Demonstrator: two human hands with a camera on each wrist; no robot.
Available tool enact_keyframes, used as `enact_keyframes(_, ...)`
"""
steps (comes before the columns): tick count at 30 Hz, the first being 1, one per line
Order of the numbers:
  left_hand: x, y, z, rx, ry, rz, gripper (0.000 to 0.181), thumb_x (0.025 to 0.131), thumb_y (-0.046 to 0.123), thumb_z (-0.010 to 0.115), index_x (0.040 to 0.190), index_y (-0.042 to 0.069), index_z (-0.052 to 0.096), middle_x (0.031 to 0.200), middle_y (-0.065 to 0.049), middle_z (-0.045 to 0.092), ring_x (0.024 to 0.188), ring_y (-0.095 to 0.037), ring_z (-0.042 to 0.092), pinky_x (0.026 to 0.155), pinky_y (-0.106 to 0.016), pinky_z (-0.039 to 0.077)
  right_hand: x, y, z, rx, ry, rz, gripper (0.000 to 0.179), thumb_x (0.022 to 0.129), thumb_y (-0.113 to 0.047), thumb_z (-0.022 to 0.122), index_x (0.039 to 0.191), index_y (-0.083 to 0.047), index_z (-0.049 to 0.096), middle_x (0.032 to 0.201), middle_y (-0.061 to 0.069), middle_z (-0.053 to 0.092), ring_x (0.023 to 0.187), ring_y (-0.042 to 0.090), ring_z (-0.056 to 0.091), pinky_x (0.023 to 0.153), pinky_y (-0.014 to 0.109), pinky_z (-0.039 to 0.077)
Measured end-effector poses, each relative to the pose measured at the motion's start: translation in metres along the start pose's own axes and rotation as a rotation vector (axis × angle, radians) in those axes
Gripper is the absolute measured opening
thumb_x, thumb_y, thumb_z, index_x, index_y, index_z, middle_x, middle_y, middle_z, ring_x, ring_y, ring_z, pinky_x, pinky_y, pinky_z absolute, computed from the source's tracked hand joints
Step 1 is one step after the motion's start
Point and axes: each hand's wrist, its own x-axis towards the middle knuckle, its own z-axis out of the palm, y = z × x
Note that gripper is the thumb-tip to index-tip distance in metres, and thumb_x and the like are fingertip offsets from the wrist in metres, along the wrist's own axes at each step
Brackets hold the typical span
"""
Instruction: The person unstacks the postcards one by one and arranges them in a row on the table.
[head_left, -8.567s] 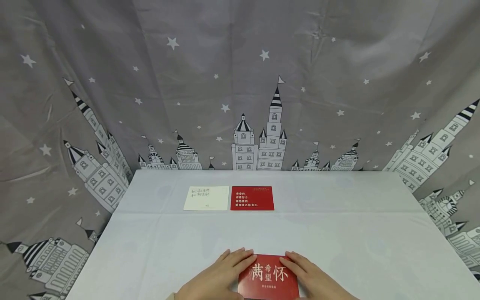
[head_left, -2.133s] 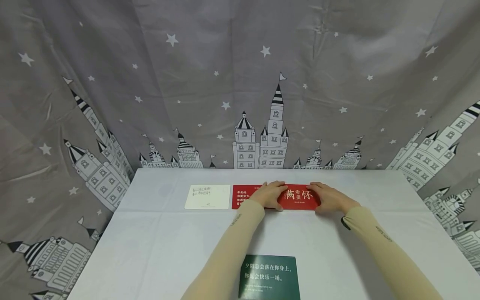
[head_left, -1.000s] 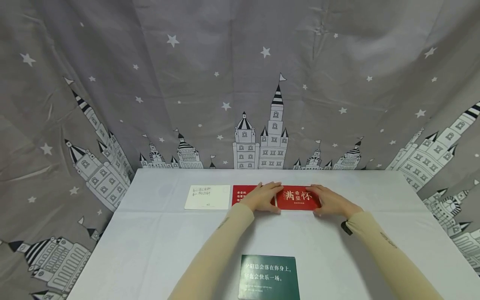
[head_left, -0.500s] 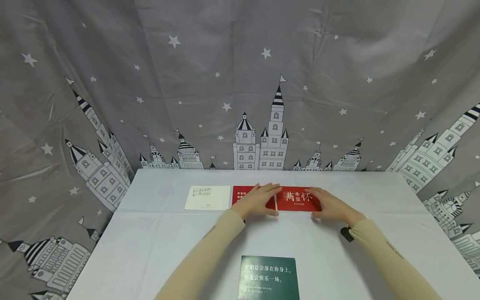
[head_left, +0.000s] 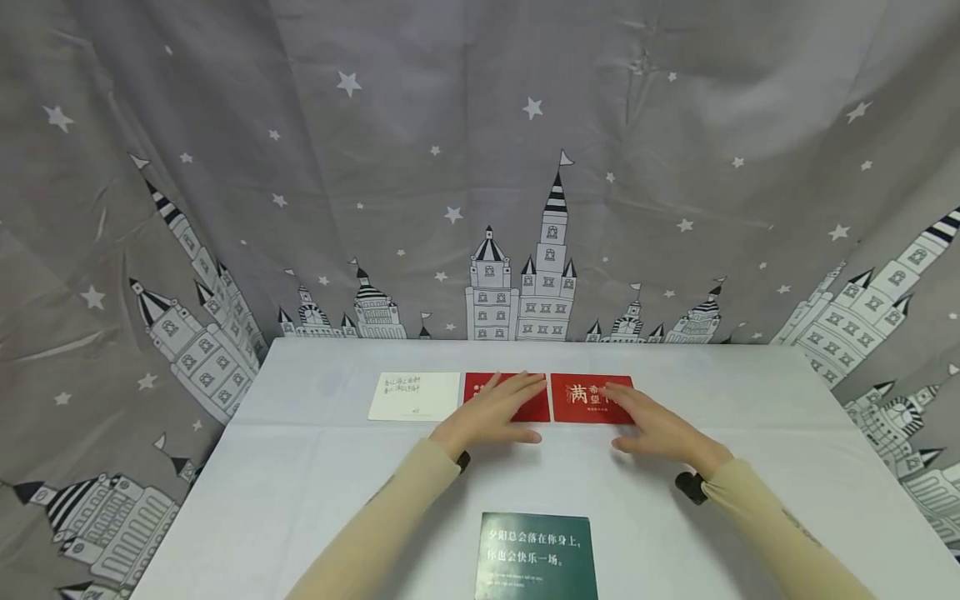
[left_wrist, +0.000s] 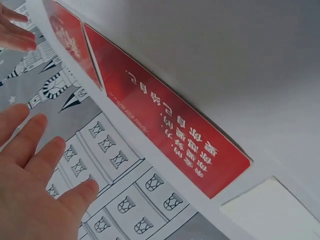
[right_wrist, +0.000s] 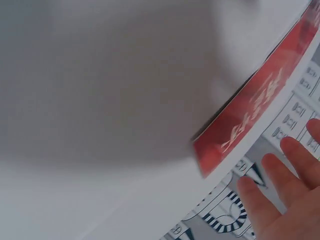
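Both hands are raised off the cards with fingers spread and nothing in them. In the head view my left hand (head_left: 491,412) overlaps the middle red card (head_left: 534,408), which carries several lines of white writing. My right hand (head_left: 660,427) covers the right corner of another red card (head_left: 577,404) with large white characters. The two red cards lie flat side by side with a narrow gap, also visible in the left wrist view. Left of them lies a cream card (head_left: 414,397) with handwriting. Nearer the person is a dark green card (head_left: 536,557) with white text.
A white cloth (head_left: 315,483) covers the table. Behind its far edge hangs a grey curtain (head_left: 420,183) printed with castles and stars. Sleeves and dark wrist bands show on both arms.
The red card with large characters went from the near edge to the right end of the back row, baring the green card. Both hands then let go and drew back toward the person.
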Motion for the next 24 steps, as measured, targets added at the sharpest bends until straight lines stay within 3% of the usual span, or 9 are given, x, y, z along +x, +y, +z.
enact_keyframes(11, -0.025, 0.008, -0.009, -0.004, -0.008, 0.001, 0.081, 0.078, 0.051, 0.061, 0.142, 0.016, 0.028, 0.146, 0.003, 0.024, 0.134, -0.019, 0.016, 0.107, -0.049, 0.006, -0.012, -0.023, 0.007, 0.028, 0.007, -0.025, 0.078, 0.075, -0.024, 0.071, 0.140, -0.009, 0.031, 0.141, 0.012, 0.031, 0.128, 0.030, 0.028, 0.098, 0.049, 0.032)
enact_keyframes(24, -0.064, 0.018, -0.005, -0.012, -0.019, 0.025, 0.082, 0.077, 0.057, 0.057, 0.143, 0.018, 0.027, 0.146, 0.004, 0.025, 0.134, -0.019, 0.017, 0.107, -0.049, 0.010, -0.032, -0.050, 0.016, 0.050, 0.024, -0.076, 0.079, 0.075, -0.026, 0.071, 0.141, -0.018, 0.029, 0.142, 0.007, 0.030, 0.128, 0.026, 0.030, 0.098, 0.048, 0.033)
